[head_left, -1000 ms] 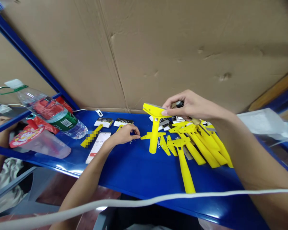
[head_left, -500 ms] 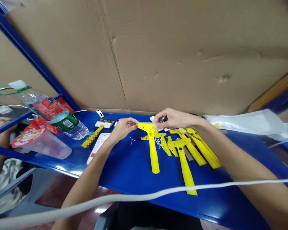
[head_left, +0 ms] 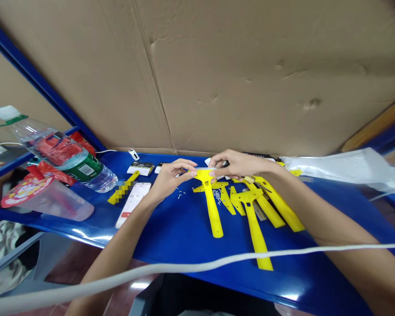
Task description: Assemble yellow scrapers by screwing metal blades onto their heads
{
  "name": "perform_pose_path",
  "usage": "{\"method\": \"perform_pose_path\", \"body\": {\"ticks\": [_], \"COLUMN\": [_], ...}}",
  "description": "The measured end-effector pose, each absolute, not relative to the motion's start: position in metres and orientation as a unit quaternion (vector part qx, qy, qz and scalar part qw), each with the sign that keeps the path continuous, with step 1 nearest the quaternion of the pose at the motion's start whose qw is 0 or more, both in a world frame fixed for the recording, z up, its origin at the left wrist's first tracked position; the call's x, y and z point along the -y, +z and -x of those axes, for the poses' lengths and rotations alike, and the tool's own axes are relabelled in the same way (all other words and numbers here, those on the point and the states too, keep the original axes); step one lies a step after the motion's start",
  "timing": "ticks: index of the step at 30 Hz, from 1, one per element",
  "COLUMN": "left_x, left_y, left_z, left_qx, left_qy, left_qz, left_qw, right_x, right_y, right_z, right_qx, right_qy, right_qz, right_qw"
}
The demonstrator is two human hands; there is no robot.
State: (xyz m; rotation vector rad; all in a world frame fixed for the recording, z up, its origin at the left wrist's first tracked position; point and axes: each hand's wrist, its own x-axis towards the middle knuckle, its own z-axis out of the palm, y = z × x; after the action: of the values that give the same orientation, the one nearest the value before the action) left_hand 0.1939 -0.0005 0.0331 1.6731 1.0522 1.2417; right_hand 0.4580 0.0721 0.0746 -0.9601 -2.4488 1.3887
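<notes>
A yellow T-shaped scraper [head_left: 213,210] is held up over the blue table, its handle pointing down toward me. My left hand [head_left: 171,177] pinches the left end of its head between thumb and fingers. At the other end, my right hand [head_left: 238,163] grips the head, thumb on the front face. Something dark shows among the right fingers; I cannot make out what it is. A second yellow scraper [head_left: 257,237] lies to the right on the table. Behind the held one are flat yellow head pieces [head_left: 228,202] and a little heap of small screws [head_left: 216,194].
More yellow handles [head_left: 281,206] lie under my right forearm. To the left are a phone [head_left: 133,204], a partly blurred yellow piece [head_left: 123,188], a water bottle [head_left: 85,164] and a plastic cup [head_left: 62,202]. A white cable [head_left: 184,267] crosses in front. Plastic wrap [head_left: 342,169] lies right.
My left thumb and fingers have moved right, further onto the scraper's head. The scraper's handle end has swung slightly right. The view has shifted a little.
</notes>
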Motion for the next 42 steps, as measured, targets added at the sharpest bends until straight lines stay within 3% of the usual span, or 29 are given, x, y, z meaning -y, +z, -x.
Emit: {"method": "perform_pose_path", "body": {"ticks": [17,24,29,38,42], "left_x": [-0.002,-0.001,0.009,0.015,0.014], "left_y": [0.03,0.032,0.027,0.015,0.009], "left_z": [-0.188,-0.191,-0.208,-0.225,-0.221], "left_qx": [-0.444,-0.341,-0.325,-0.416,-0.456], "left_qy": [0.42,0.507,0.499,0.522,0.585], "left_qz": [-0.55,-0.456,-0.463,-0.473,-0.562], "left_qw": [0.569,0.648,0.656,0.575,0.366], "right_x": [-0.069,-0.065,-0.068,-0.067,-0.066], "right_y": [0.075,0.082,0.078,0.07,0.067], "right_z": [-0.455,-0.453,-0.449,-0.441,-0.435], "right_qx": [0.843,0.768,0.742,0.723,0.673], "right_qy": [0.453,0.516,0.507,0.535,0.547], "right_qz": [0.281,0.324,0.358,0.366,0.398], "right_qw": [0.067,0.196,0.254,0.238,0.3]}}
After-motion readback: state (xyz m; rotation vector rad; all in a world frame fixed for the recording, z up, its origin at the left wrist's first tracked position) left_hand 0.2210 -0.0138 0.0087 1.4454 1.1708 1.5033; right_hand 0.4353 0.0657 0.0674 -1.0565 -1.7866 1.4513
